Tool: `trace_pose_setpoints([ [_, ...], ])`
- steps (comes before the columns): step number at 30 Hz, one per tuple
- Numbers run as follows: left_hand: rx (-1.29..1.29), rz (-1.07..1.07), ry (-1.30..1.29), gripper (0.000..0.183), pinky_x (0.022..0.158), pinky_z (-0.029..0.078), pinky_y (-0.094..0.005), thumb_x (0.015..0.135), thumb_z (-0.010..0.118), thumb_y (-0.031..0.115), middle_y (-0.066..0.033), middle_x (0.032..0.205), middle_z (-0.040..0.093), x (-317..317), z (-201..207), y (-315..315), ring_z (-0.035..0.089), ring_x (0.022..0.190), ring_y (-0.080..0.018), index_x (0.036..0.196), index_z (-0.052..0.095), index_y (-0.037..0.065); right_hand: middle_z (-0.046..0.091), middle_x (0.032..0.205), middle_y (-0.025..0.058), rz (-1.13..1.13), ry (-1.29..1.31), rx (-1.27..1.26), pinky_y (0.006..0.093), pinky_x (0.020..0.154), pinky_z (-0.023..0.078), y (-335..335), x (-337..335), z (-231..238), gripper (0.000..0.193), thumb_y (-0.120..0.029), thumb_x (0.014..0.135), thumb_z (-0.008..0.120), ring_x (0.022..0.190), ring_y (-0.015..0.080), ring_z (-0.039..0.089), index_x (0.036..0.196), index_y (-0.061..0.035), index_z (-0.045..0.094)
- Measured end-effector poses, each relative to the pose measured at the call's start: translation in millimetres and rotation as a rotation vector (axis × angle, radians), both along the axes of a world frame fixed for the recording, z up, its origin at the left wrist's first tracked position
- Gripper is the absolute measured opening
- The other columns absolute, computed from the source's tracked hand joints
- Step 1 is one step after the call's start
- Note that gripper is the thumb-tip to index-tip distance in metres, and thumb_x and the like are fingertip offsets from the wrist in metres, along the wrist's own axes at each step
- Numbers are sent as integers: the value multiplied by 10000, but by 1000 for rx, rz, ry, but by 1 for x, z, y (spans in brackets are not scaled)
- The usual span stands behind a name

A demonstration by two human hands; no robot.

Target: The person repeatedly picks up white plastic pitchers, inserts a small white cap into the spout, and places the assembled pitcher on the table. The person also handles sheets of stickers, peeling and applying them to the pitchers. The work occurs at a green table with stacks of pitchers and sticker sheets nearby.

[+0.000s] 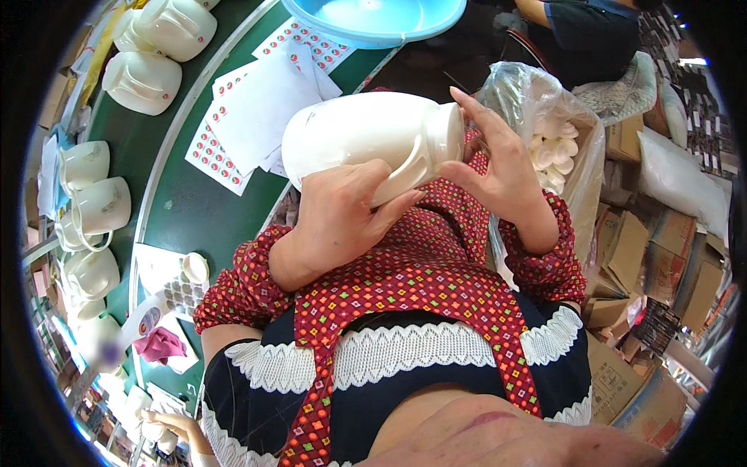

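Observation:
A glossy white jug (354,128) lies on its side in front of my chest, its base to the left and its narrower mouth end to the right. My left hand (338,214) is closed round the jug's handle from below. My right hand (502,171) grips the rim at the mouth end, with the thumb on the near side and the fingers on the far side. Whether a lid sits in the mouth cannot be made out. Beyond the jug, sheets of small red-and-green round stickers (218,159) lie on the green table (183,198), partly under blank white paper (264,109).
A blue basin (377,19) stands at the far table edge. More white jugs (144,82) and cups (101,206) line the left side. At right, a plastic-lined box holds white lids (554,152), near cardboard cartons (622,249). A pink cloth (160,345) lies lower left, near another person's hand (173,423).

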State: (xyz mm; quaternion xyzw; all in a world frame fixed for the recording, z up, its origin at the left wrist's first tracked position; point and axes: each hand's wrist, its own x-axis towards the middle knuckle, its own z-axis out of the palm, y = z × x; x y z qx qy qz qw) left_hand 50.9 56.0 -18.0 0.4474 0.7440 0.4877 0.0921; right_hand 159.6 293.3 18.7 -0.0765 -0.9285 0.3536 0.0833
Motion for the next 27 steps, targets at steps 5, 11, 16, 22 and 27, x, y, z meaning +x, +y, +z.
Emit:
trace_pose_setpoints([
  [5, -6, -18, 3, 370, 606, 530, -478, 902, 864, 329, -184, 741, 678, -1, 0, 7, 701, 690, -401, 827, 639, 45, 626, 1485, 200, 121, -42, 82, 466, 1020, 603, 7, -5, 20, 788, -240, 825, 917, 1259, 404, 690, 1539, -148, 596],
  [11, 4, -21, -1, 378, 608, 532, -483, 913, 846, 352, -180, 745, 680, -1, -1, 8, 700, 695, -403, 831, 634, 50, 609, 1521, 144, 392, 125, 344, 432, 1005, 619, 23, -9, 15, 720, 39, 799, 836, 1239, 364, 699, 1446, -243, 697],
  [16, -63, -33, 12, 375, 612, 536, -482, 917, 839, 358, -169, 737, 678, -1, 0, 7, 707, 701, -392, 836, 638, 52, 599, 1530, 158, 171, -165, 182, 457, 1060, 587, 24, -12, 22, 840, -184, 726, 971, 1302, 380, 652, 1499, -175, 644],
  [22, -17, -41, 42, 333, 593, 533, -431, 902, 880, 312, -186, 759, 681, 0, 3, 6, 696, 669, -393, 880, 709, 26, 608, 1517, 171, 253, -30, 213, 366, 1012, 581, 26, -11, 32, 1014, -472, 777, 954, 1188, 263, 707, 1589, -61, 509],
  [27, -66, -36, 42, 334, 604, 539, -431, 903, 881, 313, -184, 764, 685, -2, 3, 5, 706, 685, -387, 886, 713, 24, 733, 1287, 234, -35, -400, 48, 375, 924, 623, 24, -13, 27, 899, -304, 771, 972, 1092, 296, 764, 1536, -54, 572],
])
